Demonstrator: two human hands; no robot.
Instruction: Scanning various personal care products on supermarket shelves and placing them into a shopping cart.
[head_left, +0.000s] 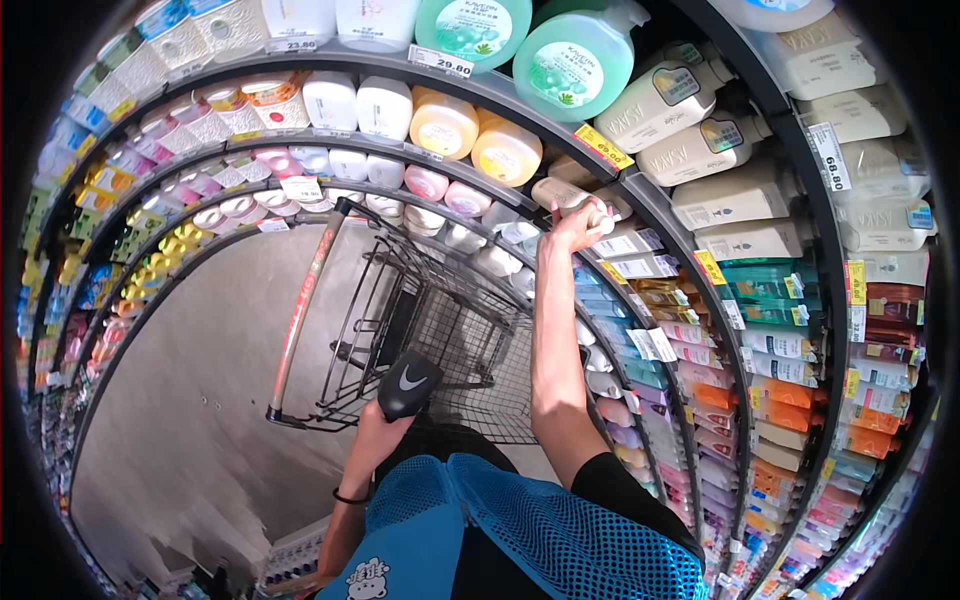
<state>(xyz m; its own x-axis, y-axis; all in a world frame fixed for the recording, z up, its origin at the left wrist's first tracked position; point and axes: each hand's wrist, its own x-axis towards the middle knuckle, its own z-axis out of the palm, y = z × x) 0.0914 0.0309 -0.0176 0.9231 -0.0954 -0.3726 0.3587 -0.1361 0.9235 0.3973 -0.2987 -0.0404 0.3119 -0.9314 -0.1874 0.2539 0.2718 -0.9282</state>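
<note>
My right hand (576, 226) reaches out to a middle shelf and grips a beige pump bottle (556, 193) near its cap end. The bottle is tilted, and its far end points up and left between the shelf goods. Low in front of my body, my left hand (384, 429) holds a black handheld scanner (409, 384) with a grey curved mark on top. Most of the scanner's grip is hidden in the fingers. Above the right hand stand large beige bottles (660, 105) and green bottles (574, 64). Orange-yellow bottles (510, 154) stand to its left.
A black wire shopping cart (480, 337) stands between me and the shelves, its handle (307, 315) to the left. Curved-looking shelf edges (517, 90) with price tags (441, 61) run around the front and right. Grey floor (180, 390) shows at left.
</note>
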